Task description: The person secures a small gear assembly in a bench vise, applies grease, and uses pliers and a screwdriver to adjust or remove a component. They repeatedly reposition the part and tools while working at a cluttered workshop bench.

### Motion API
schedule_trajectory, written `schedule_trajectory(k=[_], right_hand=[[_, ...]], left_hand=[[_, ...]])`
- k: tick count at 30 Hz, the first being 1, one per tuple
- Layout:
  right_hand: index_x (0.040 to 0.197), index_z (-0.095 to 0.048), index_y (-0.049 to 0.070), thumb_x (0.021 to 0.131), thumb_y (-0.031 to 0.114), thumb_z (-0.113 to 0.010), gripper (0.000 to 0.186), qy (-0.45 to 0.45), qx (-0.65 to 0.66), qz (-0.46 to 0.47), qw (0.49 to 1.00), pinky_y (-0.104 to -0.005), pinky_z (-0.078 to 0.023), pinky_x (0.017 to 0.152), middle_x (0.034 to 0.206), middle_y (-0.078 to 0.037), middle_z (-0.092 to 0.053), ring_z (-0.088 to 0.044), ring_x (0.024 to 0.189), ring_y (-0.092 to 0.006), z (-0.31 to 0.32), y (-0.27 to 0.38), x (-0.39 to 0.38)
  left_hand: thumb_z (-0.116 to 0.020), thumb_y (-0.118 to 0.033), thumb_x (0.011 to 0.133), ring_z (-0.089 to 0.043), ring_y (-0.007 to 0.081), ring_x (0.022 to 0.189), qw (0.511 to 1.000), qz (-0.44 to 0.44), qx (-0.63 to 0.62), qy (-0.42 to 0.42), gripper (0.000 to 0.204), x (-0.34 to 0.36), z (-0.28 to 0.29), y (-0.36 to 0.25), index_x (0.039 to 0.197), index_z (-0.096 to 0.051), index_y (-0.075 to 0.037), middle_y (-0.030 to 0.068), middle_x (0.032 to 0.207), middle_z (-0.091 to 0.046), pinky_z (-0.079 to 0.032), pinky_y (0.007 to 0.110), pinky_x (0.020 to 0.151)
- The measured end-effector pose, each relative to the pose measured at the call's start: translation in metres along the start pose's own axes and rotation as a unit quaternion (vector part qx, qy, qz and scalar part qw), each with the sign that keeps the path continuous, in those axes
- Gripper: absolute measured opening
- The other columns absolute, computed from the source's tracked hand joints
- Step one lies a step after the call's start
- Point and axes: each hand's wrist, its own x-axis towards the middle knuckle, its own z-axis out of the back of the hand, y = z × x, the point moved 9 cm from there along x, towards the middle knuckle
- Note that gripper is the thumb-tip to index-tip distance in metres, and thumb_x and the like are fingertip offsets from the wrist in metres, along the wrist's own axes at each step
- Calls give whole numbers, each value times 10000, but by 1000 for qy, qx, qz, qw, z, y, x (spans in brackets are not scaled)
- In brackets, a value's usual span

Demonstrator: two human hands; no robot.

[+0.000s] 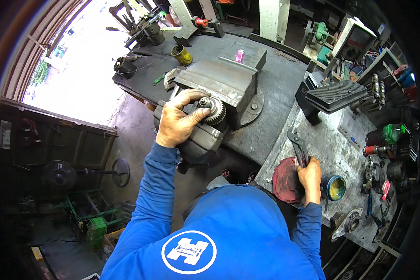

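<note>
My left hand (176,122) is closed round a toothed metal gear (215,112), thumb on one side and fingers over the other. A short shaft end stands up from the gear's middle. The gear sits at the jaws of a large bench vise (219,77); whether the jaws press on it cannot be seen. On the metal table to the right, my right hand (310,176) grips the handles of dark slip-joint pliers (297,143), whose jaws point away from me. A dark red cloth (285,182) lies under and beside that hand.
Close right of my right hand stands an open blue can (335,187). A flanged bearing housing (349,222) lies nearer me. A ribbed black box (336,95) rises at the table's far side. A yellow pot (181,55) and a pink container (240,56) are near the vise.
</note>
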Motion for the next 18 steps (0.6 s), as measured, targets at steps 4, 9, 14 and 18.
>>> schedule_trajectory(k=[4, 9, 14, 18], right_hand=[[1146, -645, -94, 791, 145, -731, 436, -4, -69, 9, 998, -550, -556, 950, 1158, -358, -687, -685, 1060, -531, 10, 12, 9], [1080, -620, -70, 823, 165, -713, 361, 7, -50, 22, 998, -571, -559, 913, 979, -348, -727, -707, 981, -533, 26, 22, 13], [1110, -589, -61, 791, 106, -785, 410, 47, 186, 40, 981, -457, -571, 905, 1014, -248, -735, -741, 1046, -319, 52, 54, -8], [1119, -538, 3, 745, 17, -751, 431, 76, 217, 143, 962, -353, -520, 771, 892, -87, -608, -570, 832, -166, 87, 122, -40]], left_hand=[[-846, -105, 860, -671, 250, 1163, 999, 23, -20, 31, 375, 1, -1, 2, 1183, -732, 48, 139, 1186, -740, -494, 380, 1060], [-827, -102, 877, -663, 254, 1176, 998, -2, -32, 55, 403, 2, -1, -2, 1232, -711, 49, 145, 1218, -725, -490, 375, 1066], [-809, -91, 883, -667, 274, 1179, 997, -22, -30, 62, 399, 2, 0, -3, 1247, -708, 40, 158, 1232, -717, -499, 377, 1062], [-804, -87, 885, -670, 283, 1179, 997, -32, -25, 62, 392, 3, 0, -2, 1249, -710, 27, 163, 1237, -710, -511, 386, 1055]])
